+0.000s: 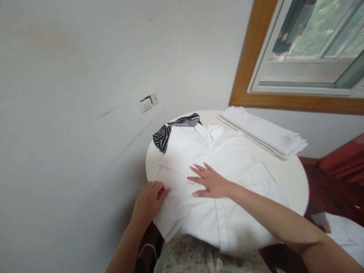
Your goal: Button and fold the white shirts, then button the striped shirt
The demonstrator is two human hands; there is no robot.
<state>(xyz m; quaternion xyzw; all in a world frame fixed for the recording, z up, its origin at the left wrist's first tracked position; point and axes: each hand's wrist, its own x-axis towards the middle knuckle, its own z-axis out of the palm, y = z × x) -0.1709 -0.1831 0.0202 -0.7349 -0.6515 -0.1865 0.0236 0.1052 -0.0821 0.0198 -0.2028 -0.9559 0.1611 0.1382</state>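
Observation:
A white collared shirt (227,167) lies spread face up on a round white table (298,178), its hem hanging over the near edge. My right hand (209,181) rests flat on the shirt's middle with fingers stretched out. My left hand (149,197) is at the shirt's left edge, fingers pinched on the fabric of the sleeve side.
A black and white striped garment (165,134) lies at the table's far left, partly under the shirt. A stack of folded white cloth (261,131) sits at the far right. A wall socket (148,102) and a wood-framed window (298,57) are behind. Red furniture (341,163) stands to the right.

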